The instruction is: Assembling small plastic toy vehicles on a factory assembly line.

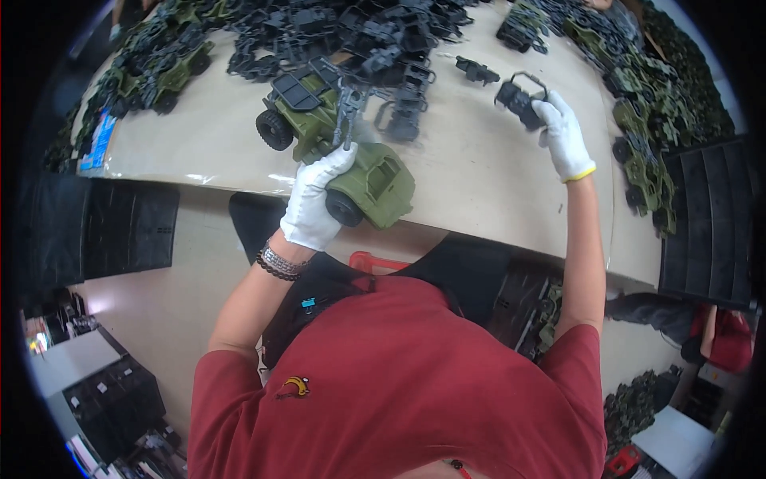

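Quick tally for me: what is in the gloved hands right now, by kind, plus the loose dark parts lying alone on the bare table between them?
Green toy truck, in the left hand: 1
Dark plastic part, in the right hand: 1
Loose dark part alone on the table: 1
Total: 3

green toy truck (339,148), white gloves (315,199), black parts (520,102).

black parts pile (375,32), green toy trucks (646,120)

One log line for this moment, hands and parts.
left hand: grips green plastic toy jeep | right hand: holds small black plastic part | table: heaped black parts
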